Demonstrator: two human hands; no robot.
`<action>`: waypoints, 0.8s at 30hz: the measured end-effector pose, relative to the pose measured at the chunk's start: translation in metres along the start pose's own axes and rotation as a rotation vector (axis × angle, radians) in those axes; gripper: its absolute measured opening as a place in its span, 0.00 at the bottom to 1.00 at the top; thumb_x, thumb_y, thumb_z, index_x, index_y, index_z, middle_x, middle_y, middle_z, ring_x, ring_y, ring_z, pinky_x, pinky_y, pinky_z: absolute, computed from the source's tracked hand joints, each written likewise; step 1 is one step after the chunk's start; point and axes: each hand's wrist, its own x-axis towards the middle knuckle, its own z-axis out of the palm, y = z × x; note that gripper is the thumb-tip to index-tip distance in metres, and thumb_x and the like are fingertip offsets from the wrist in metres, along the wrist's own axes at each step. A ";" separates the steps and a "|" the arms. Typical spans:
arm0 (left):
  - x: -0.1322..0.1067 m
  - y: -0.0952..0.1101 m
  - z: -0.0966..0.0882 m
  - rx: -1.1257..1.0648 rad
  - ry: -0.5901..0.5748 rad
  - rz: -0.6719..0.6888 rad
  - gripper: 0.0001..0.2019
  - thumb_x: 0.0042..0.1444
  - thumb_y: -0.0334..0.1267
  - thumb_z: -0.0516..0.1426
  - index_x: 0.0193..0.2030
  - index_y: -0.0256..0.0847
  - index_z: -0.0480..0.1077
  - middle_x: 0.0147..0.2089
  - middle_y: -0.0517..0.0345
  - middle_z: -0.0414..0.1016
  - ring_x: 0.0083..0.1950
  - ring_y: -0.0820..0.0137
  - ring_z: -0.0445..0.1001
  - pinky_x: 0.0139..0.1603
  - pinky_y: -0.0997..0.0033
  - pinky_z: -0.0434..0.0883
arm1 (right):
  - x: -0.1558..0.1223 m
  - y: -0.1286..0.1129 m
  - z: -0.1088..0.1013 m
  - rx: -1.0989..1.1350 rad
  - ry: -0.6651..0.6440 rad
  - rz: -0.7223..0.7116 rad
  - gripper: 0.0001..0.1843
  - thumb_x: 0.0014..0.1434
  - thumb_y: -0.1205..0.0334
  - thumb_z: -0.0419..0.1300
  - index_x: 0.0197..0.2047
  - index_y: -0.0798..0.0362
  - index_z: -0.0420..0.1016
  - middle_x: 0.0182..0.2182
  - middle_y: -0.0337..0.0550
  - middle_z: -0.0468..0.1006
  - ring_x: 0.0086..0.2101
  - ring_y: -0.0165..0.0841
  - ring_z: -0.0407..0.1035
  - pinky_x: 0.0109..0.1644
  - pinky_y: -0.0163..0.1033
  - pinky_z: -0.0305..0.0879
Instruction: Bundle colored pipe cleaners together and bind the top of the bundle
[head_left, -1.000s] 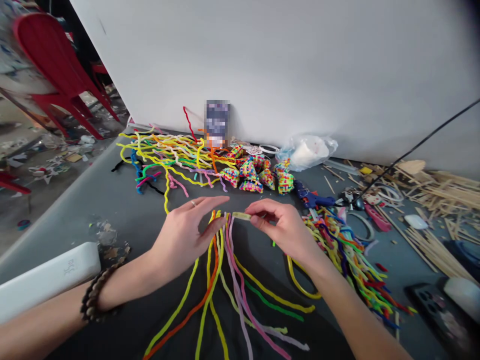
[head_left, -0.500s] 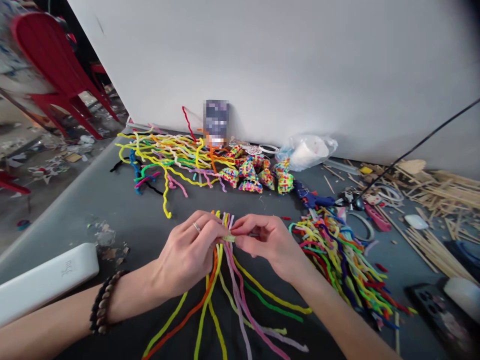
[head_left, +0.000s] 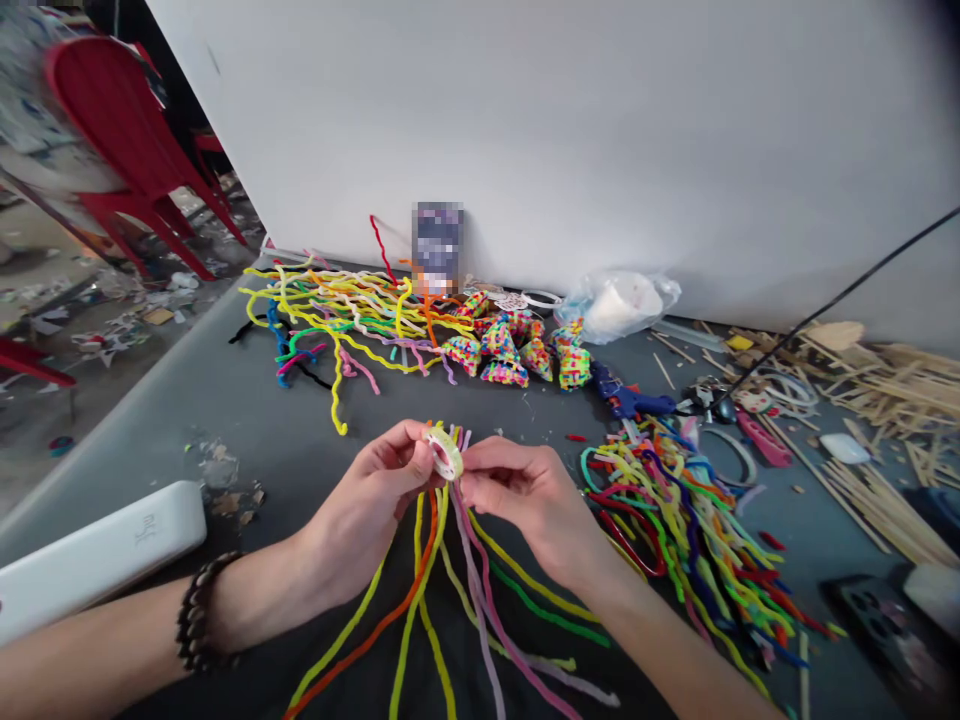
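Observation:
Between finger and thumb, my left hand [head_left: 386, 480] holds a small roll of pale yellow tape [head_left: 445, 454], its round opening turned partly toward me. My right hand [head_left: 517, 490] is closed in a pinch against the roll's right edge; what lies between its fingertips is hidden. Just under the roll runs a bundle of pipe cleaners [head_left: 442, 520] in yellow, orange, green, pink and lilac. Their short upper ends stick up behind my fingers, and the long lower ends fan out toward me over the dark surface.
Loose pipe cleaners [head_left: 330, 310] and woven multicolour pieces [head_left: 502, 350] lie at the back. On the right are a blue glue gun [head_left: 630, 398], another pipe cleaner pile [head_left: 690, 510], wooden sticks [head_left: 862, 500] and a phone [head_left: 874, 630]. A white case [head_left: 105, 550] lies left.
My left hand has turned, tipping the tape roll from nearly edge-on so its opening shows. The fingers of my right hand stay pinched beside it.

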 end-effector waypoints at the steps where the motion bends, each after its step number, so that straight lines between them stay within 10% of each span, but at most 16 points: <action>1: 0.000 -0.002 0.000 -0.066 -0.005 -0.043 0.09 0.64 0.41 0.64 0.36 0.41 0.70 0.35 0.61 0.71 0.35 0.74 0.71 0.40 0.77 0.71 | -0.001 0.001 0.002 0.014 0.016 0.002 0.07 0.55 0.59 0.74 0.39 0.45 0.88 0.33 0.38 0.80 0.32 0.29 0.71 0.39 0.37 0.69; 9: -0.003 0.001 0.003 -0.115 -0.042 0.010 0.11 0.63 0.41 0.66 0.34 0.40 0.70 0.31 0.63 0.70 0.32 0.76 0.66 0.36 0.79 0.67 | -0.006 0.009 0.013 0.124 0.102 0.023 0.05 0.51 0.60 0.77 0.31 0.46 0.87 0.27 0.37 0.79 0.26 0.28 0.68 0.31 0.35 0.68; 24: -0.012 0.000 -0.005 0.614 0.079 0.456 0.07 0.69 0.35 0.59 0.38 0.41 0.76 0.34 0.60 0.78 0.33 0.74 0.74 0.35 0.78 0.70 | -0.016 0.004 0.017 0.133 0.104 0.085 0.05 0.52 0.62 0.73 0.35 0.48 0.86 0.22 0.33 0.73 0.21 0.24 0.58 0.22 0.31 0.55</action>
